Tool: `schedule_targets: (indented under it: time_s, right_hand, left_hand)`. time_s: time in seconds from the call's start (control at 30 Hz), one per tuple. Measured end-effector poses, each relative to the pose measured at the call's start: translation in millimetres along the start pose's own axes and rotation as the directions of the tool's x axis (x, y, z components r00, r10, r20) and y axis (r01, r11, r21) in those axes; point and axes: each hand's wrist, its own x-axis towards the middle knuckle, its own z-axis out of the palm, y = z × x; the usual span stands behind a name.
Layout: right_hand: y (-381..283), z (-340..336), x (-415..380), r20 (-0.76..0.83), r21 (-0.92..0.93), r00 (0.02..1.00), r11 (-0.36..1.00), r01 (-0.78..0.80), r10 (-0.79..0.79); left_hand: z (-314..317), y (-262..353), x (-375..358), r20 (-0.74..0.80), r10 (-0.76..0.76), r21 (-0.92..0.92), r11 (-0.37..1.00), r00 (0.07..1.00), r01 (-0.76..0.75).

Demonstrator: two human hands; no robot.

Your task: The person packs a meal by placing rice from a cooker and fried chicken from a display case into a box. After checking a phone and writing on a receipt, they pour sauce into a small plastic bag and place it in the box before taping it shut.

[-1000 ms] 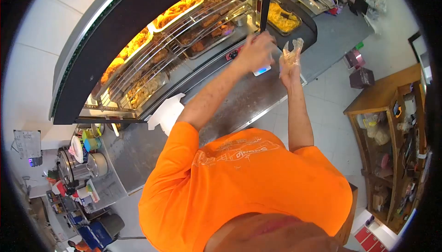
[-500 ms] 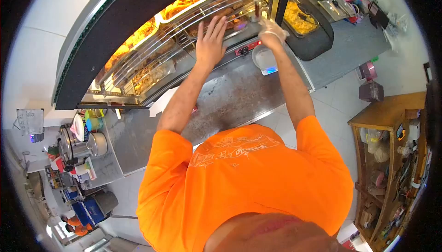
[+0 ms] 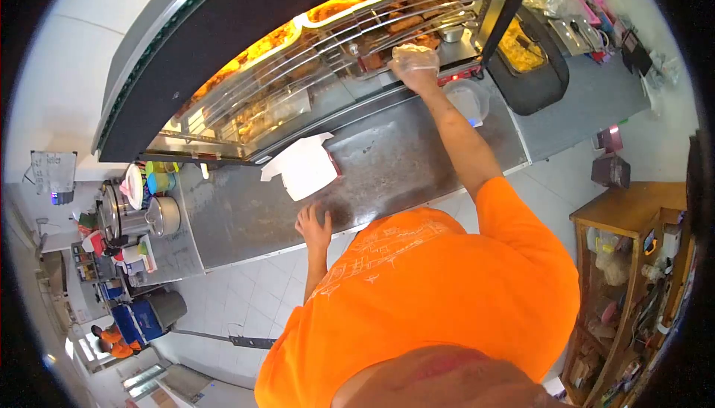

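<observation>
My left hand [image 3: 313,228] rests at the front edge of the dark counter with its fingers apart, holding nothing. Just beyond it lies a white carton [image 3: 304,168] with its flaps spread. My right hand [image 3: 415,65], in a clear plastic glove, reaches to the opening of the lit food display case [image 3: 298,95]. Its fingers are curled; what they hold, if anything, is hidden. Close by, behind the glove, is a tray of browned food pieces [image 3: 406,26]. A clear round plastic tub [image 3: 467,101] stands on the counter to the right of that hand.
A food pan [image 3: 521,49] of yellow food with a utensil sits in a black holder at the right. Pots [image 3: 162,216] and containers stand at the far left. A wooden cabinet [image 3: 629,207] is on the right. Another person [image 3: 119,342] appears far off, lower left.
My left hand has drawn back from the display case to the counter's front edge, uncovering the carton. My right hand has moved left along the case, and the view has shifted.
</observation>
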Motion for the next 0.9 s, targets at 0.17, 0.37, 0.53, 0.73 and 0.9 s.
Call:
schedule_targets:
  time_s: [0.17,0.37,0.53,0.73,0.9]
  right_hand:
    - [-49,24,30,0.079,-0.178,0.992,0.981,-0.081,0.097]
    - [-62,56,47,0.075,-0.011,0.976,0.979,-0.204,0.204]
    - [-20,65,34,-0.052,-0.102,0.933,0.928,-0.359,0.355]
    - [13,63,54,-0.029,-0.588,0.961,0.772,-0.24,0.276]
    - [43,74,51,-0.181,-0.539,0.981,0.841,-0.036,-0.074]
  left_hand:
    - [-5,-33,-28,0.088,-0.123,-0.053,0.99,0.989,0.128]
    - [-7,-65,-25,0.163,-0.173,-0.137,0.971,0.971,0.196]
    - [-4,-93,-24,0.175,-0.179,-0.178,0.961,0.968,0.21]
    - [-12,-117,-11,0.243,-0.175,-0.208,0.951,0.954,0.227]
    - [-1,-128,26,0.13,-0.231,-0.402,0.876,0.964,0.265]
